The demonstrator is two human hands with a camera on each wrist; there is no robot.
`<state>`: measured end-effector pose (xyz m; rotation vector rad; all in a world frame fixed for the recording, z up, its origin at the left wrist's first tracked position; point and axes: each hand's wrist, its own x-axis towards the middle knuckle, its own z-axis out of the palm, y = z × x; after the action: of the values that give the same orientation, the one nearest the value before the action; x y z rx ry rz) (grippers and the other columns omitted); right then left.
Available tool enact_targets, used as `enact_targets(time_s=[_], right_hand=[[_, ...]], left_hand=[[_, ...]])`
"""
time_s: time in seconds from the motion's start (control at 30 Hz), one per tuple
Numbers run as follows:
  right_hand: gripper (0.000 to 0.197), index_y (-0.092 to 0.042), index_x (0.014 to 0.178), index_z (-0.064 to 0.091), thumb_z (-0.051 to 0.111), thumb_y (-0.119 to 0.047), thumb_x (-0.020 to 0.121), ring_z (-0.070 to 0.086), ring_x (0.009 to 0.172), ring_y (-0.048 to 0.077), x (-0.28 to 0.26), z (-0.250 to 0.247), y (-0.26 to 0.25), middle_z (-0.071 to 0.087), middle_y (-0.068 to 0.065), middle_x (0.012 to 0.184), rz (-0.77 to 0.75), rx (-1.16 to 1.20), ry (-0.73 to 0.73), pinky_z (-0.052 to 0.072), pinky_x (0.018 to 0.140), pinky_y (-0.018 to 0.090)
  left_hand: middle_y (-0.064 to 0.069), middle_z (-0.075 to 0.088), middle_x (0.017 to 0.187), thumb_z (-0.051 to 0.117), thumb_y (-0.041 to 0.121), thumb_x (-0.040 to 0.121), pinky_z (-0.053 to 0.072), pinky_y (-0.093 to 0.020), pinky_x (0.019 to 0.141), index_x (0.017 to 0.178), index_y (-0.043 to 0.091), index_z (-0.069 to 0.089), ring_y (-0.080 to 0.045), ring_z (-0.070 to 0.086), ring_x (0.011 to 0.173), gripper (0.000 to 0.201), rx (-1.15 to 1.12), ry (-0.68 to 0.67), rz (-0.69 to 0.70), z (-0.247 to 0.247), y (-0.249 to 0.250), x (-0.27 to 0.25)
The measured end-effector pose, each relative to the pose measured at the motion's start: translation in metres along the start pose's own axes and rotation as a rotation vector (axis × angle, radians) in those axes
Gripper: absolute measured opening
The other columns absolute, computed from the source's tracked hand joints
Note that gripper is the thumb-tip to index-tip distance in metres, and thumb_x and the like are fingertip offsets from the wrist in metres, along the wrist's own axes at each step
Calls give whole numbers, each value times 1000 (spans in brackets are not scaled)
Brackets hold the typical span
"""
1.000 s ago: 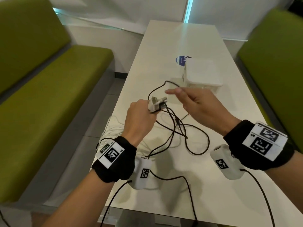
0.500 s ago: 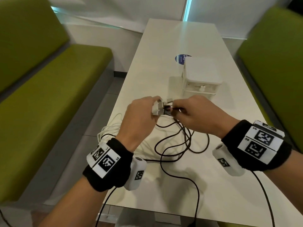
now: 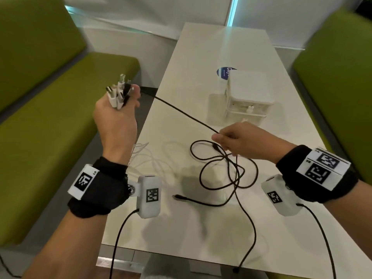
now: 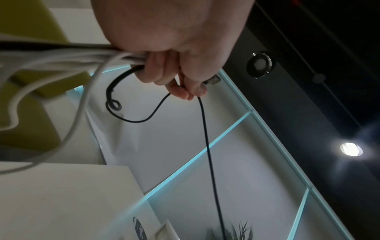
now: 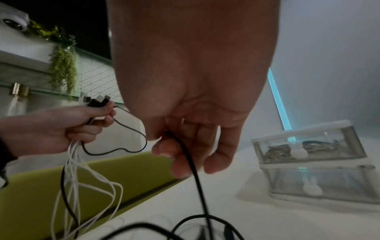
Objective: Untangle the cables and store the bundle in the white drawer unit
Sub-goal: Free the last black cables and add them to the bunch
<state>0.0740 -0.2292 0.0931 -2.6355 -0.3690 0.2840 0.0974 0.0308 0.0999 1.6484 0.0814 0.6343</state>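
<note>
My left hand (image 3: 117,113) is raised off the table's left edge and grips a bunch of white and black cable plugs (image 3: 119,93). White cables (image 5: 74,162) hang from that fist. One black cable (image 3: 181,112) runs taut from it down to my right hand (image 3: 227,138), which pinches it between thumb and fingers above the table. The rest of the black cable (image 3: 225,170) lies in tangled loops on the table. The white drawer unit (image 3: 248,97) stands beyond my right hand with both drawers shut; the upper drawer (image 5: 308,144) holds cables.
The white table (image 3: 201,228) is long and narrow. Green benches (image 3: 50,117) run along both sides. A blue round sticker (image 3: 224,72) lies behind the drawer unit. Black leads from the wrist cameras trail over the near table edge.
My hands were together at the plugs over the table. My left hand has since lifted up and to the left with the plugs; my right hand has slid along the black cable, now taut.
</note>
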Motion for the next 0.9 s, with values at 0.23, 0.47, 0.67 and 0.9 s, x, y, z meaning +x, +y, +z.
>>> enact_targets(time_s=[0.23,0.47,0.67,0.9], right_hand=[[38,-16,75,64,46,-37,102,52,60,2,8,-4,-13,52,-9,56,-45,42,383,36,59,17],[30,-2,84,69,54,-23,99,47,78,25,21,-2,-45,51,7,75,-422,-61,796,39,71,30],[33,-5,86,72,53,-29,100,52,71,24,25,-4,-59,55,5,69,-425,-4,730,43,68,36],[32,-18,85,74,52,-37,99,53,50,8,25,-4,-63,57,-5,51,-234,88,281,37,52,17]], left_hand=[[7,68,65,63,37,92,47,-27,68,78,29,67,-2,58,61,16,127,-7,-67,-16,-16,-4],[3,72,70,65,35,91,36,-21,56,73,22,70,4,48,48,23,130,-63,-95,-28,-21,-10],[7,73,69,63,28,93,42,-21,54,84,24,74,-3,49,52,14,123,-112,-84,-35,-25,-10],[-3,74,103,56,-4,93,46,-8,80,105,11,70,-1,67,97,24,-33,-418,78,-9,-4,-48]])
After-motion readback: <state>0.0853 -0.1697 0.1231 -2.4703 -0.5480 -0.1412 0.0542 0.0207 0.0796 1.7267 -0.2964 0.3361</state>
